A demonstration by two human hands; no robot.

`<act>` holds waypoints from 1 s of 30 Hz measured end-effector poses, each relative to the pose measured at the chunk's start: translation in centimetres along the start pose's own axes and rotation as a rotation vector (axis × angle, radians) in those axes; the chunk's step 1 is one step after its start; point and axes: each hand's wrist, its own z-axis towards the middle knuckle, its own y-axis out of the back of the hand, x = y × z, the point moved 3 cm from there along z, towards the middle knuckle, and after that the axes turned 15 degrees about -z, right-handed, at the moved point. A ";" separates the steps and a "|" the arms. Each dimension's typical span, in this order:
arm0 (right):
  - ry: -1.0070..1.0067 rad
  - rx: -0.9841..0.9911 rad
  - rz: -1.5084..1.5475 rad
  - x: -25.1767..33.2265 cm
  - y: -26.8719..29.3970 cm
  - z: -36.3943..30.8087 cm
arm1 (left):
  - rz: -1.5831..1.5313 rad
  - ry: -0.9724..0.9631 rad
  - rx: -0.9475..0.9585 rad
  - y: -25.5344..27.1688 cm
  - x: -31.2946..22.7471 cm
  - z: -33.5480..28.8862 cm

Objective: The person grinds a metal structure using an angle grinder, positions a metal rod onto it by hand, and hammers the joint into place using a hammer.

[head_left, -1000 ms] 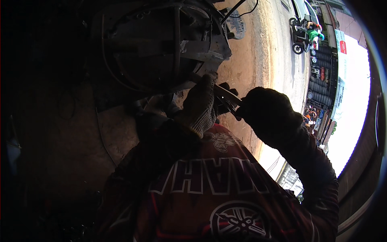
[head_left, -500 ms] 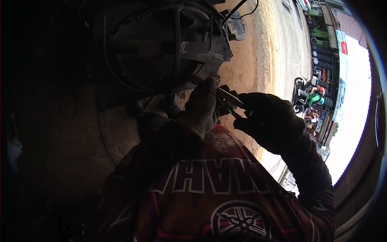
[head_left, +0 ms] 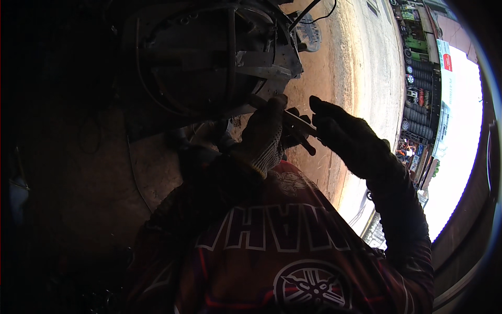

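My left hand (head_left: 264,128), in a pale knitted work glove, is closed around a metal tool with two handles (head_left: 300,123), like pliers. The handles stick out to the right of the glove, slightly apart, and the grip hides the tool's middle. Just beyond this hand lies the near edge of a dark round metal frame (head_left: 231,57) with a bar across it; whether the tool touches it I cannot tell. My right hand (head_left: 350,141), in a dark glove, has its fingers stretched out together, with the palm side close against the handle ends.
A flat metal strip (head_left: 266,70) lies across the frame's right side. Beyond it is a shoe or sandal (head_left: 308,32) on the brown ground. A thin cable (head_left: 135,172) runs over the floor at left. A sunlit road (head_left: 374,63) and shops stand at right.
My right hand has gone from a curled hold by the handle ends to straight fingers, shifting slightly upward. My left hand stays around the tool. The motorcycle on the road has mostly gone from sight.
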 end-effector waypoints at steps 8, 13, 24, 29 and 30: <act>-0.157 0.491 0.611 -0.5 -2.0 2.7 | 0.698 -0.240 -0.109 2.4 0.4 2.0; -0.241 0.611 0.478 -1.9 -2.0 3.7 | 0.518 -0.103 -0.125 1.2 -0.3 1.0; -0.150 0.722 0.448 -1.7 -1.3 4.8 | 0.271 0.263 -0.180 -2.1 -3.7 -2.3; -0.132 0.724 0.532 -1.8 -1.7 4.7 | 0.307 -0.145 -0.168 -1.5 -1.1 -2.7; -0.135 0.711 0.505 -1.7 -1.6 4.6 | 0.280 -0.096 -0.138 -0.9 -0.8 -1.9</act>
